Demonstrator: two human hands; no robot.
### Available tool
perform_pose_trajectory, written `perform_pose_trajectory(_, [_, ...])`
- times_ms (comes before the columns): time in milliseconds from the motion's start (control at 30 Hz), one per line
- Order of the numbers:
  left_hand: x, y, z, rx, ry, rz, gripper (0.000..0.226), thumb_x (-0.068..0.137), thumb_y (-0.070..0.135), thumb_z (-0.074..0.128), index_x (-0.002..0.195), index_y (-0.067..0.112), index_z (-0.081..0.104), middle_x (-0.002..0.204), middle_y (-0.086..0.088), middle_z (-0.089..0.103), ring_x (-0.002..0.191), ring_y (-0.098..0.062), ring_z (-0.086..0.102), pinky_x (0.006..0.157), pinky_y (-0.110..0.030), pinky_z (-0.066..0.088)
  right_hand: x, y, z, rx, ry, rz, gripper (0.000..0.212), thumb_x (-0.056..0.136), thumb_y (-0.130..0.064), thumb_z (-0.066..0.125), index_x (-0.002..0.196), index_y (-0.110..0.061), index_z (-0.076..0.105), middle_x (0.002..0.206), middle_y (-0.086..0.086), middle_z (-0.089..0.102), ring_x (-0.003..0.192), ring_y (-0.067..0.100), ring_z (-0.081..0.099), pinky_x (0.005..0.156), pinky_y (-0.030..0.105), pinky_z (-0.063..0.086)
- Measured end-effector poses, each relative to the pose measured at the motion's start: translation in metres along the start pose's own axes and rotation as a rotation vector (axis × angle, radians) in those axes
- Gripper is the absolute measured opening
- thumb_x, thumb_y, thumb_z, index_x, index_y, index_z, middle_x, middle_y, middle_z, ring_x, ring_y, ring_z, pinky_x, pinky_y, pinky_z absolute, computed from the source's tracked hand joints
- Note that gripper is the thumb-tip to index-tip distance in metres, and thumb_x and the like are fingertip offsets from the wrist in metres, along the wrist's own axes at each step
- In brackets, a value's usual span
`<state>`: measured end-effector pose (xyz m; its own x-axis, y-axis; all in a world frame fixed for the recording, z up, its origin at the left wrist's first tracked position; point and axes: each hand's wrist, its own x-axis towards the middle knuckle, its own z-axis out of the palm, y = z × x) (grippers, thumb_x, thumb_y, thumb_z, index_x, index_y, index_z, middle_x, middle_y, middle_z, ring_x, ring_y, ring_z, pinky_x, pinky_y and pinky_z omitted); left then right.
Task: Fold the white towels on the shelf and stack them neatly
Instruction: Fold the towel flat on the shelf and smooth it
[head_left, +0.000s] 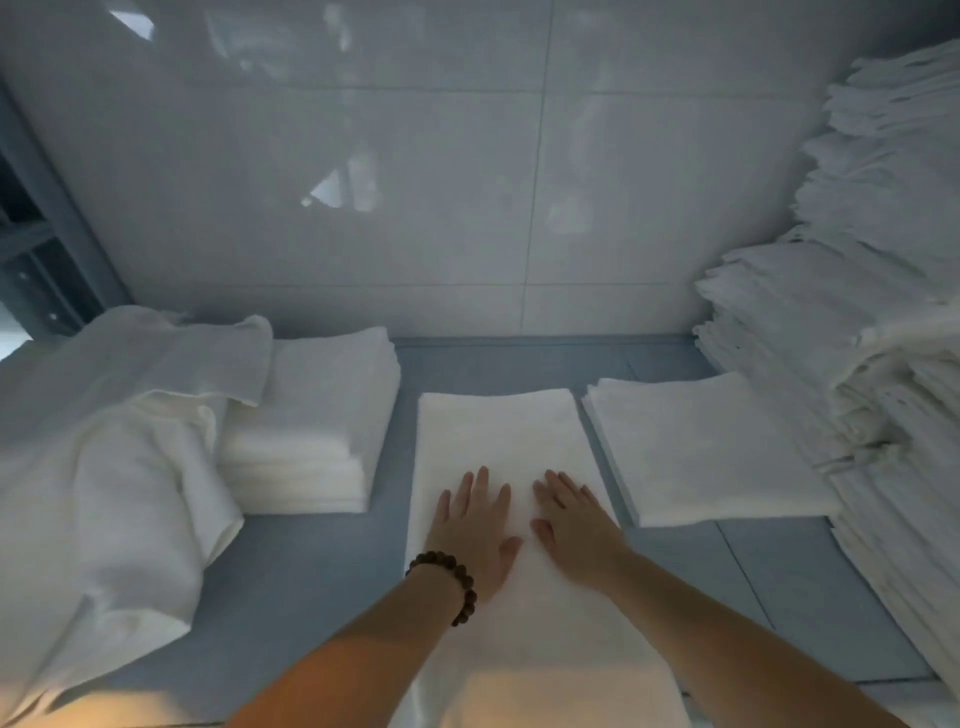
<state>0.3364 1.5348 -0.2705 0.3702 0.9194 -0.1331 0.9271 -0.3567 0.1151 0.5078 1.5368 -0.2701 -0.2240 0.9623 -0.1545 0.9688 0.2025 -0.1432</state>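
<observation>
Now both hands lie flat, fingers straight, on the white towel (498, 447), left hand (475, 530) beside right hand (574, 525), gripping nothing; its long axis runs near to far on the shelf (322, 561), far end well beyond the fingertips

White towels (498, 441), grey-blue shelf (311, 561), dark brown bead bracelet (452, 584).

A glossy pale tiled wall (467, 182) fills the background, with a dark metal frame (39, 249) at far left.
</observation>
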Motion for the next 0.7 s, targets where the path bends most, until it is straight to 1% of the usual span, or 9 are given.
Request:
perform_pose_trajectory(167, [-0.067, 0.018, 0.02, -0.009, -0.092, 0.014, 0.069, 0.094, 0.055, 0.018, 0.148, 0.024, -0.011, 0.154, -0.01, -0.022, 0.141, -0.029, -0.021, 0.114, -0.045, -0.011, -0.067, -0.027, 0.016, 0.062, -0.01, 0.035, 0.058, 0.101, -0.039, 0.021, 0.151, -0.017, 0.0, 0.159, 0.004, -0.009, 0.146, 0.019, -0.013, 0.116, 0.033, -0.01])
perform_pose_trajectory(333, [-0.089, 0.005, 0.031, 0.004, -0.052, 0.033, 0.067, 0.092, 0.062, 0.01, 0.141, 0.032, -0.024, 0.152, -0.005, -0.028, 0.137, -0.023, -0.031, 0.114, -0.041, -0.015, -0.092, -0.031, 0.028, -0.006, -0.023, 0.073, 0.062, 0.099, -0.049, 0.014, 0.148, -0.021, -0.012, 0.156, 0.002, -0.02, 0.143, 0.019, -0.022, 0.115, 0.038, -0.015])
perform_pose_trajectory(433, [-0.079, 0.0, 0.034, 0.028, -0.024, 0.042, 0.067, 0.089, 0.065, 0.004, 0.139, 0.032, -0.026, 0.152, -0.003, -0.028, 0.135, -0.022, -0.033, 0.113, -0.041, -0.017, -0.083, -0.03, 0.031, -0.032, 0.0, 0.08, 0.063, 0.098, -0.052, 0.009, 0.148, -0.022, -0.014, 0.156, 0.001, -0.022, 0.142, 0.018, -0.024, 0.115, 0.039, -0.016])
perform_pose_trajectory(567, [-0.048, -0.012, 0.032, 0.049, -0.014, 0.042, 0.071, 0.088, 0.066, 0.005, 0.145, 0.03, -0.017, 0.154, -0.003, -0.023, 0.14, -0.023, -0.025, 0.112, -0.041, -0.016, -0.054, -0.023, 0.028, -0.029, 0.026, 0.077, 0.062, 0.098, -0.051, 0.01, 0.149, -0.022, -0.009, 0.157, 0.002, -0.017, 0.143, 0.018, -0.021, 0.116, 0.04, -0.015])
perform_pose_trajectory(700, [-0.006, -0.028, 0.028, 0.043, -0.02, 0.038, 0.075, 0.085, 0.069, 0.002, 0.146, 0.029, -0.015, 0.155, -0.004, -0.021, 0.142, -0.023, -0.022, 0.114, -0.042, -0.012, -0.012, -0.011, 0.021, -0.023, 0.026, 0.068, 0.062, 0.098, -0.051, 0.011, 0.15, -0.022, -0.008, 0.158, 0.002, -0.015, 0.144, 0.017, -0.018, 0.117, 0.04, -0.012])
